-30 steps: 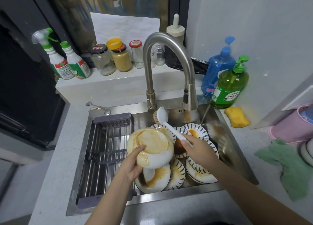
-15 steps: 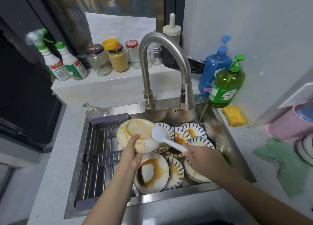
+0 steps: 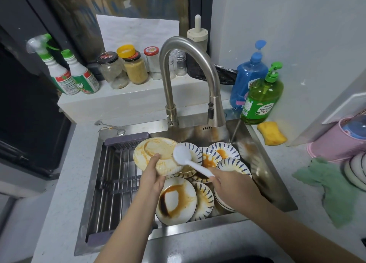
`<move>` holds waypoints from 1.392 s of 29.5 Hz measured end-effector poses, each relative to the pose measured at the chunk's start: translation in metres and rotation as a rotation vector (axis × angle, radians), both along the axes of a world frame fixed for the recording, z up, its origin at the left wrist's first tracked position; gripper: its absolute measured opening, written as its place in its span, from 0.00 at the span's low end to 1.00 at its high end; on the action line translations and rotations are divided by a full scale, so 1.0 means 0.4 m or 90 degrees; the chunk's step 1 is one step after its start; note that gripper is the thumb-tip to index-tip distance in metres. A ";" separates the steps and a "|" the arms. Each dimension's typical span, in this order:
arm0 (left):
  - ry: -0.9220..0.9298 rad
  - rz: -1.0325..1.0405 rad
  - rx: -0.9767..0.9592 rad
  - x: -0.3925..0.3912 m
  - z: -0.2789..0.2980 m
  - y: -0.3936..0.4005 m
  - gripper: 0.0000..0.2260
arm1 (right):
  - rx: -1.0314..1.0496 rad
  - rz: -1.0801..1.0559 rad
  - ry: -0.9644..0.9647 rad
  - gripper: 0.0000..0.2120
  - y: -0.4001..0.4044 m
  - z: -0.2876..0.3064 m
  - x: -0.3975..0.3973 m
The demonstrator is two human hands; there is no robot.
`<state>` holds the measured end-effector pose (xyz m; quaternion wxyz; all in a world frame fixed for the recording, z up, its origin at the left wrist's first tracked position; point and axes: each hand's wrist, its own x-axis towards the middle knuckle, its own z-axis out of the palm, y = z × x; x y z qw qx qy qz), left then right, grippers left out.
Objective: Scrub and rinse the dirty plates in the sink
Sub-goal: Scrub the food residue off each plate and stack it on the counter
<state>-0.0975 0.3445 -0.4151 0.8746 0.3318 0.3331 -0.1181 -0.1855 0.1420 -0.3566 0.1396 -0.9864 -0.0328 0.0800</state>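
Observation:
My left hand grips a sauce-smeared plate by its near rim, holding it tilted above the sink with its underside towards me. My right hand holds the handle of a white dish brush, whose head lies against the right side of that plate. Below lie several dirty blue-patterned plates and a white plate stained with dark brown sauce. The brush bristles are hidden under its head.
A metal drying rack fills the sink's left part. The curved faucet arches over the plates. Green soap bottle, blue bottle and yellow sponge stand at right; jars and spray bottles line the back ledge. A green cloth lies on the right counter.
My right hand brought the brush down from near the faucet base onto the held plate. My left hand shifted the plate left and further from me.

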 end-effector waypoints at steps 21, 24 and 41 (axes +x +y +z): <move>0.064 0.015 0.014 0.024 -0.013 0.004 0.18 | -0.005 0.040 -0.012 0.21 0.013 -0.003 -0.057; 0.056 0.026 0.001 0.017 -0.018 0.001 0.21 | -0.042 -0.039 -0.002 0.21 -0.026 -0.016 -0.018; 0.062 0.023 0.011 0.018 0.001 -0.015 0.19 | -0.039 0.000 -0.032 0.20 -0.027 0.002 -0.020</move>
